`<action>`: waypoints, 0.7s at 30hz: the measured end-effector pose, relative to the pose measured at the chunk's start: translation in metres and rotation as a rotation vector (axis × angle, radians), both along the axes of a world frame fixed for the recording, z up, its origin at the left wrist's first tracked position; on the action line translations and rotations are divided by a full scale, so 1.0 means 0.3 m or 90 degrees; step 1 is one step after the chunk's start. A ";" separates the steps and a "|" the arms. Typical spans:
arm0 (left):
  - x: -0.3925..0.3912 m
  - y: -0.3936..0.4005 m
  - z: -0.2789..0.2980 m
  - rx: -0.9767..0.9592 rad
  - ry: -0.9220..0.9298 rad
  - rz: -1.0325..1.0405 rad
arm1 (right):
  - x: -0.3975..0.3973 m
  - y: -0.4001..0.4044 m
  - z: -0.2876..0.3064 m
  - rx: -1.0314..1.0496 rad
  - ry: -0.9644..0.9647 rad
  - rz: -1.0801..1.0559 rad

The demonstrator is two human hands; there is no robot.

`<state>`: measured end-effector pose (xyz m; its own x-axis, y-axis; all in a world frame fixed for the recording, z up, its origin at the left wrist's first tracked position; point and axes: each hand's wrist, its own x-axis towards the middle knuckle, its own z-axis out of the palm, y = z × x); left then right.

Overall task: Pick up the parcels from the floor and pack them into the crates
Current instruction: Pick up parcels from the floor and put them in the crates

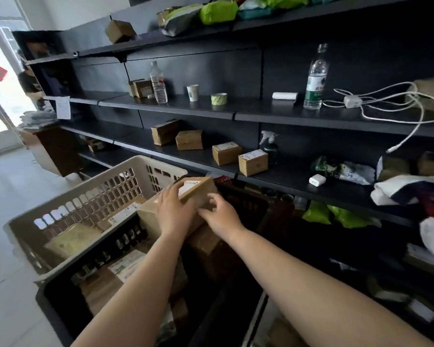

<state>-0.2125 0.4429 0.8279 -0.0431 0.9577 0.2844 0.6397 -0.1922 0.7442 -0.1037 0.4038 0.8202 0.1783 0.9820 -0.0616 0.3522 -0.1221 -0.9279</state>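
A small brown cardboard parcel with a white label [194, 190] sits tilted above the crates, its long axis running from lower left to upper right, the labelled face turned up and towards the shelves; it rests on top of a larger plain brown cardboard box [150, 216] that stands at the join between the beige perforated plastic crate [90, 196] and the black plastic crate [58, 301]; the left hand [174, 209] lies palm down over the near left part of the small parcel, its fingers [172, 190] curled over the top edge beside the label; the right hand [219, 214] comes in from the right, its fingers loosely spread and bent against the parcel's lower right corner, so both hands hold it between them; both forearms reach forward from the bottom edge, bare; more labelled cardboard parcels lie inside both crates, half hidden by the arms and by shadow; how the small parcel's underside meets the box is covered by the hands; behind stands dark metal shelving [298, 116] carrying small cardboard boxes, two clear plastic bottles, a paper cup, a roll of tape and a white cable; the lower right area is too dark to make out.
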 end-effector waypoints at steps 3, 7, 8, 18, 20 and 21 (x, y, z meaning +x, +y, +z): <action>0.255 -0.082 0.020 -0.015 -0.053 -0.131 | 0.248 -0.144 0.028 0.107 -0.004 -0.097; 0.609 -0.266 -0.077 -0.078 -0.078 -0.282 | 0.618 -0.409 -0.023 0.175 -0.004 -0.255; 0.688 -0.319 -0.119 -0.096 -0.076 -0.309 | 0.701 -0.476 -0.053 0.163 0.001 -0.282; 1.045 -0.693 -0.780 -0.393 -0.006 -0.346 | 1.139 -0.874 -0.699 -0.112 0.019 -0.362; 0.998 -0.713 -0.953 -0.454 -0.012 -0.303 | 1.122 -0.890 -0.889 -0.211 0.021 -0.324; 0.967 -0.720 -1.040 -0.482 -0.014 -0.281 | 1.105 -0.894 -0.985 -0.252 0.027 -0.305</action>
